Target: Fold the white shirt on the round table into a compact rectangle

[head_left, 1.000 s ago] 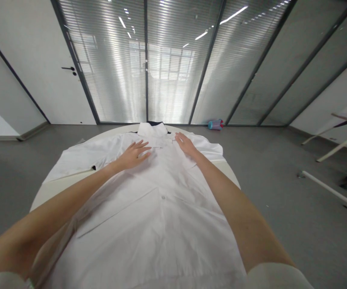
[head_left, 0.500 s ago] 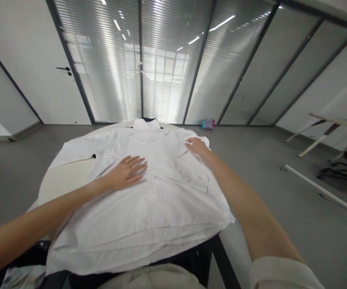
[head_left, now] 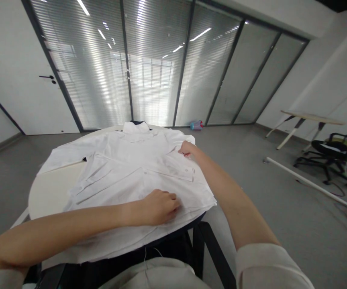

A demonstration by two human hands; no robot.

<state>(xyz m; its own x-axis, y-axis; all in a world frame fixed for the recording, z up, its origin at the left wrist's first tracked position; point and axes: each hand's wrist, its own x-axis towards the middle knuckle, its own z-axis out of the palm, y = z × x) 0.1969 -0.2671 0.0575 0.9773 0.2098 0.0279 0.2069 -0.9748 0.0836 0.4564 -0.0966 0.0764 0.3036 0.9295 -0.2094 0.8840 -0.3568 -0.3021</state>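
Observation:
A white button shirt (head_left: 134, 168) lies spread on a round cream table (head_left: 53, 188), its collar (head_left: 134, 127) at the far side. A folded band of the cloth with a cuff-like end (head_left: 173, 170) crosses its front. My left hand (head_left: 161, 206) rests curled on the near part of the shirt, its fingers seeming to bunch the cloth. My right hand (head_left: 188, 148) lies at the shirt's far right, fingers together on a fold. Whether those fingers grip the cloth is hard to see. A dark garment (head_left: 137, 122) shows behind the collar.
Dark table legs (head_left: 209, 249) stand below the near table edge, beside my beige lap (head_left: 155, 275). A small blue and pink bottle (head_left: 196, 125) lies by the glass wall with blinds (head_left: 152, 68). To the right are a white pole (head_left: 309, 184), a side table (head_left: 309, 118) and an office chair (head_left: 333, 156).
My left hand has moved from the shirt's middle toward its near edge and curled. My right hand has shifted slightly left. The view has tilted up, showing more of the room.

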